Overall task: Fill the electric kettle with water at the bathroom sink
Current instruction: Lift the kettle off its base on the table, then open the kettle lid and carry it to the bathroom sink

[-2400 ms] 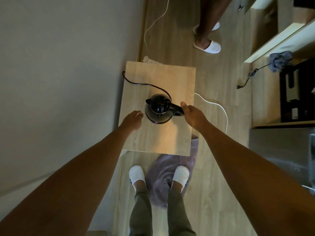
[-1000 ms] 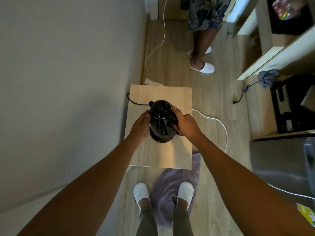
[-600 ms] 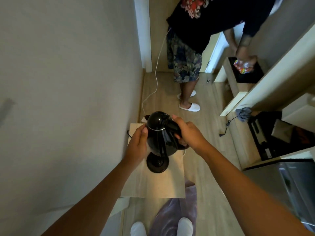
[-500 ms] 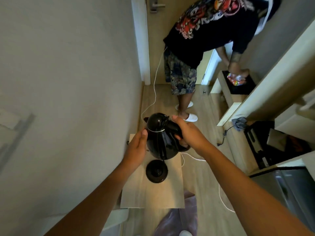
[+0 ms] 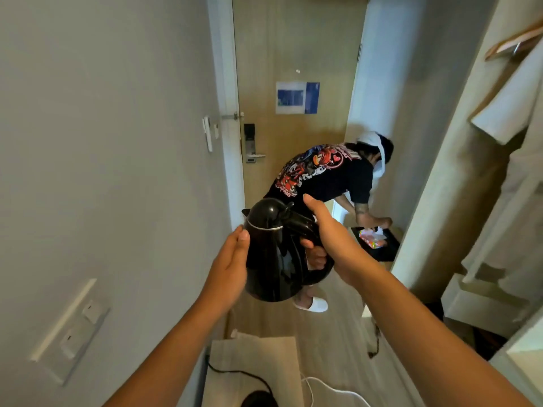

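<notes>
Kettle now higher, between hands

Dim soft indoor light, wide-angle bending at edges, slight blur

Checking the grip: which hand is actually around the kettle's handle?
The right hand, fingers curled through the handle of the kettle. The left hand only lies flat against its side.

Both bare forearms reach forward at chest height, the right hand curled tight around a handle with its thumb stretched up, the left hand held flat, fingers together, pressed sideways.
</notes>
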